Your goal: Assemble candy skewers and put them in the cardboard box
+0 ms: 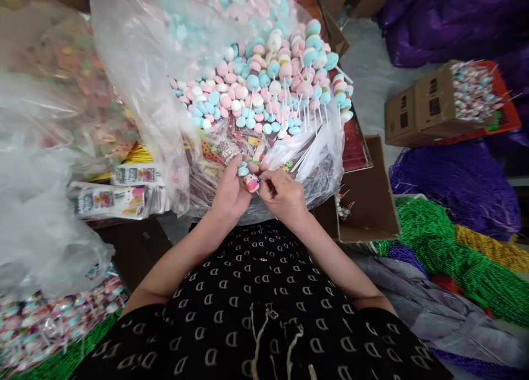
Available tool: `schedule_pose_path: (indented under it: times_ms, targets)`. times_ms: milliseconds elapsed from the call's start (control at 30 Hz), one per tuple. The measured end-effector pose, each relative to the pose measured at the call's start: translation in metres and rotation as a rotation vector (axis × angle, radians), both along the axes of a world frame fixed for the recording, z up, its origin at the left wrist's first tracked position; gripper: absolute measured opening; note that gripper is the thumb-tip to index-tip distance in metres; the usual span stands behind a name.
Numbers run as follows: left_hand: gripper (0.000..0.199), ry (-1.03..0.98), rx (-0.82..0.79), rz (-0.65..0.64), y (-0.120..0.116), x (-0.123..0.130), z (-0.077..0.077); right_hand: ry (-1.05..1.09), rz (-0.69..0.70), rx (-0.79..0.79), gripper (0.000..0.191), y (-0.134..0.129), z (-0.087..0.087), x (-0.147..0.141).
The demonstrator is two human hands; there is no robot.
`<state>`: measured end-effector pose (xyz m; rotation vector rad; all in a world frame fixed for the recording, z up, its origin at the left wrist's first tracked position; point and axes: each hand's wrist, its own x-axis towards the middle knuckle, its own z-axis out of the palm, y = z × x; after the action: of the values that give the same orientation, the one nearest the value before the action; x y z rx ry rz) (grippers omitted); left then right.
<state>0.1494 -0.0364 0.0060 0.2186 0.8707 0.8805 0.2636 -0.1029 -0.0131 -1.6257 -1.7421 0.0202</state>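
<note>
My left hand point(231, 191) is shut around a small pale blue candy point(243, 170) on a stick. My right hand point(283, 197) pinches a pink-and-white candy point(250, 183) close against the left fingers. Both hands rest in front of a clear plastic bag point(136, 49) heaped with round pink, blue and white candies point(252, 87) on white sticks. Flat printed candy packets point(109, 201) lie to the left of my hands. My dark patterned clothing fills the lower middle of the view.
An open cardboard box point(366, 201) holding a few candy sticks stands to the right. Farther right are cardboard cartons point(432, 104) on an orange crate, then heaps of purple strands point(454, 192) and green bead strands point(430, 247). Clear plastic sheeting point(37, 203) and wrapped candies point(53, 327) lie left.
</note>
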Motion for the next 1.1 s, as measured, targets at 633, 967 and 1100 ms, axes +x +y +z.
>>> schedule_pose_path:
  times_ms: [633,967,1100]
  targets:
    - [0.024,-0.018,0.073,0.077,0.009,0.0,0.009,0.63,0.03,-0.308,0.022,-0.02,0.02,0.011]
    - [0.022,-0.037,0.206,0.033,0.002,0.004,0.01,1.123,0.051,-0.681,0.045,-0.039,0.007,-0.009]
    - [0.028,-0.015,0.23,-0.111,-0.007,0.004,0.008,1.207,0.038,-0.591,0.045,-0.037,0.004,-0.017]
